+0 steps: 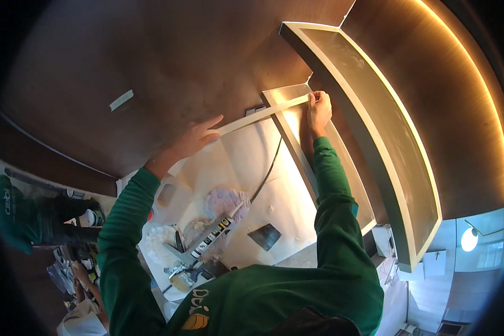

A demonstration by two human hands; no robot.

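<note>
A pale strip of masking tape [257, 117] stretches taut between my two hands, in front of the brown wall and across the edge of the lower shelf frame [292, 134]. My right hand [320, 109] pinches its far right end, close to the wall. At the other end, my left hand [193, 139] has the tape at its lower fingers, while the index finger points outward along the wall. A short piece of light tape [121, 100] sticks to the wall at upper left.
A larger curved shelf [369, 123] juts out on the right. Below my hands, a covered surface holds a sealant gun with its cartridge [210, 238], a plastic jug [171, 199], a brush [180, 281], a dark square piece [265, 237] and crumpled plastic [228, 201]. Another person [22, 215] stands at left.
</note>
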